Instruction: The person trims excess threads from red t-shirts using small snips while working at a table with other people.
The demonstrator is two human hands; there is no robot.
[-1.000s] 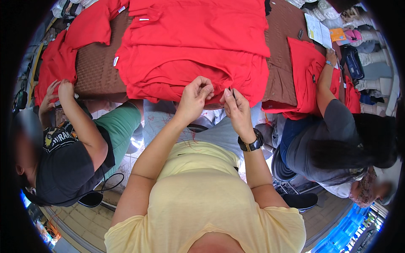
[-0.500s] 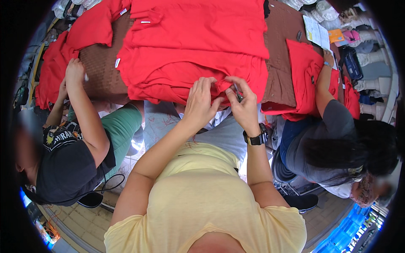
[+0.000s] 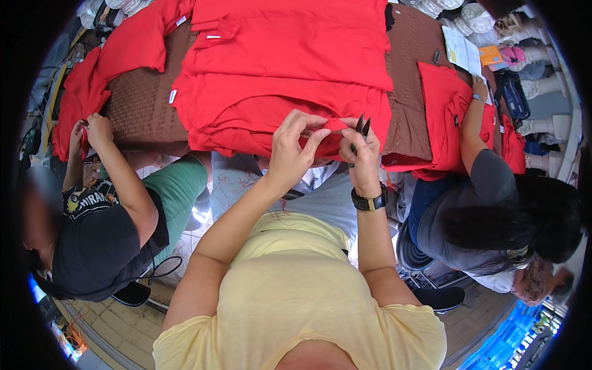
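My left hand (image 3: 292, 145) pinches an edge of a red shirt (image 3: 237, 123) between thumb and fingertips. That shirt lies bunched at the near edge of the table, with folds spread beyond it. Black thread snips (image 3: 364, 127) sit in my right hand (image 3: 364, 161), their two blades pointing away from me and slightly apart. The fingertips of this hand also meet the small raised fold of red cloth between both hands. Part of the snips is hidden by my fingers.
More red shirts (image 3: 290, 43) lie across the brown-covered table (image 3: 148, 98). At left, a person's hands (image 3: 95, 131) work on red cloth. At right, another person's hand (image 3: 480, 89) rests by a paper sheet (image 3: 461, 49). A dark blue pouch (image 3: 515, 94) lies beyond.
My right hand has turned, so the snips' blades now stand up into view. The pinched cloth edge is stretched between my hands. The left person's hands have moved lower.
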